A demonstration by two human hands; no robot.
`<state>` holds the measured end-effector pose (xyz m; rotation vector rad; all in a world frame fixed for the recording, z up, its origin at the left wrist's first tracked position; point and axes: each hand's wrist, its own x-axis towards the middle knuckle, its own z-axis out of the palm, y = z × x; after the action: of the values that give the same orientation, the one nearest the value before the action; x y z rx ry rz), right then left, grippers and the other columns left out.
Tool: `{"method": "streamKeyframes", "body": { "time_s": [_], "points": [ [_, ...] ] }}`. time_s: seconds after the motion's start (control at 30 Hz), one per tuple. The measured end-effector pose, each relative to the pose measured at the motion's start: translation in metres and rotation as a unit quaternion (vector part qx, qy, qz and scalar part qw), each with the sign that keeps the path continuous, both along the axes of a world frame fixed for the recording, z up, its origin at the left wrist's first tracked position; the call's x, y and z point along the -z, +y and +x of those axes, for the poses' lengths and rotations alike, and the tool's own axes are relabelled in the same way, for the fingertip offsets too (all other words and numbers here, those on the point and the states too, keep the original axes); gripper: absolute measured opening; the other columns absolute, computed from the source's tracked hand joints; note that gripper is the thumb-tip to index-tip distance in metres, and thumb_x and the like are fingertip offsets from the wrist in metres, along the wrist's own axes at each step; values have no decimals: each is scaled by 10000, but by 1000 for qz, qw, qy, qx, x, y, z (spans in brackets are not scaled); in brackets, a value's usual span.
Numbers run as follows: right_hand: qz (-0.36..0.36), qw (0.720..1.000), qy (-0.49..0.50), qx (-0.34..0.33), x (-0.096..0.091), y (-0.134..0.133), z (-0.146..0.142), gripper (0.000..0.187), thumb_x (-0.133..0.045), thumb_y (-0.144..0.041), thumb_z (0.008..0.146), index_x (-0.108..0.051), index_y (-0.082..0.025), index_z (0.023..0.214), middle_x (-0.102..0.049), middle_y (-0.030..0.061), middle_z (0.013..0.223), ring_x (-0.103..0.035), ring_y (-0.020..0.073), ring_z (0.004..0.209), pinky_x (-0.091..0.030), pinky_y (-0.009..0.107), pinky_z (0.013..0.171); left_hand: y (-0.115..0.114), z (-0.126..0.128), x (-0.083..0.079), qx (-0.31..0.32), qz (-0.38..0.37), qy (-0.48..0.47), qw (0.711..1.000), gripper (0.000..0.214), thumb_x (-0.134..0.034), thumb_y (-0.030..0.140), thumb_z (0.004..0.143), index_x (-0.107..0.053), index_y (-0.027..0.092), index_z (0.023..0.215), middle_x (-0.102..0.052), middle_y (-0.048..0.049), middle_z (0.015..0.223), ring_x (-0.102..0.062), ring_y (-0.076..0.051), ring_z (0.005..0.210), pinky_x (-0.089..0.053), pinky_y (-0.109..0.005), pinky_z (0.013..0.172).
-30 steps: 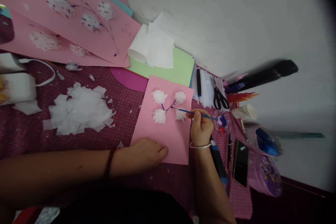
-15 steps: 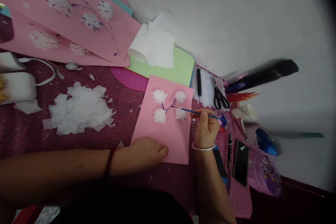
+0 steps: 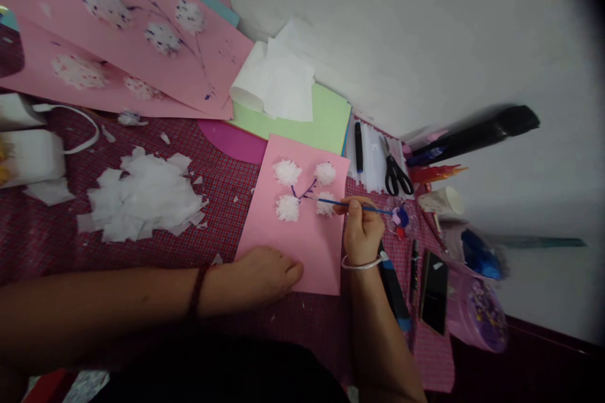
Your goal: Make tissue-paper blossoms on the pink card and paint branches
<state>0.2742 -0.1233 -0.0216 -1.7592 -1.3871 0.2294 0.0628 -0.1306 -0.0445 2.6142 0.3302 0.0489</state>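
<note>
A pink sheet of paper [image 3: 309, 252] lies on the checked cloth, bearing several white tissue-paper puffs [image 3: 287, 208] and purple painted lines [image 3: 307, 189] between them. My right hand [image 3: 363, 233] pinches a thin blue paintbrush [image 3: 350, 204]. Its tip touches or hovers just over the purple lines, between the two lower puffs; I cannot tell which. The brush and fingers partly cover the lower right puff. Resting flat on the lower left of the sheet is my left hand [image 3: 269, 274], holding nothing. Right of the brush hand sits a small palette [image 3: 401, 217] with purple, pink and red paint.
Torn white tissue [image 3: 146, 198] is heaped at left. Finished-looking pink sheets [image 3: 212, 69] lean at the upper left beside a white paper roll [image 3: 248, 85]. Scissors [image 3: 396, 173], a black marker [image 3: 358, 148], a paper cup [image 3: 442, 201] and a phone [image 3: 433, 293] lie rightward, along the wall.
My right hand and the brush have moved a little left and down, the tip now nearer the branching point of the lines. Short purple marks show along the right line. My left hand stays put.
</note>
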Motion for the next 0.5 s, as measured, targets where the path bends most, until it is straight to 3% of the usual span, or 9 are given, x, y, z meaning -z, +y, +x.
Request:
{"method": "streamKeyframes", "body": {
  "time_s": [0.3,0.4,0.5],
  "points": [
    [-22,997,-70,5,1,-3,2,255,-442,-259,894,-653,-191,769,-678,28,687,-629,172,669,-477,335,646,0,0,-1,-4,-6,-4,1000,70,-515,119,861,-545,146,918,-619,-50,784,-563,-159,646,-378,-287,571],
    [2,1000,-29,6,-4,-3,-1,287,-442,-254,898,-657,-182,722,-669,25,684,-622,158,650,-479,323,644,0,0,0,-2,-2,-2,1000,90,-522,114,851,-544,145,932,-624,-53,799,-576,-158,656,-379,-284,574],
    [52,996,68,20,-11,-2,-2,275,-443,-269,912,-672,-174,792,-655,10,667,-613,142,625,-487,319,661,-1,0,2,-7,4,-5,1000,89,-531,131,851,-543,147,938,-630,-52,804,-591,-162,665,-375,-284,567]
  ]
}}
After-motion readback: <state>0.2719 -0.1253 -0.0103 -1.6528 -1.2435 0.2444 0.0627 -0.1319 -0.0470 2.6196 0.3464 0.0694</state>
